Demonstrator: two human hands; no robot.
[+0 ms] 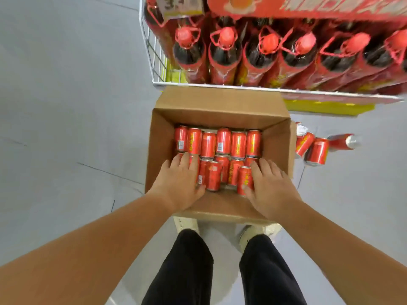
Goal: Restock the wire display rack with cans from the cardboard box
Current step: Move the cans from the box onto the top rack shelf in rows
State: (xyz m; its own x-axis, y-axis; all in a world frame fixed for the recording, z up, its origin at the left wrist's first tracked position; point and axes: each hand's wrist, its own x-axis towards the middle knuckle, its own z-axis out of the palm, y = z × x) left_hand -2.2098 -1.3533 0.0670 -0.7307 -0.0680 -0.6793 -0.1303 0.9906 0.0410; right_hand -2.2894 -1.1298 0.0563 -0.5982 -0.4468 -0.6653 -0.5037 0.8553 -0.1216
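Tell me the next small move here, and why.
Probably close the left hand and right hand round near-row cans and lift them clear: both hands lie on that row inside the cardboard box, with no can raised yet.

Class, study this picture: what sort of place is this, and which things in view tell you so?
Most likely a shop or supermarket aisle. A wire display rack is packed with red-capped bottles, a price tag hangs at its top, and a cardboard box of red cans sits on the floor.
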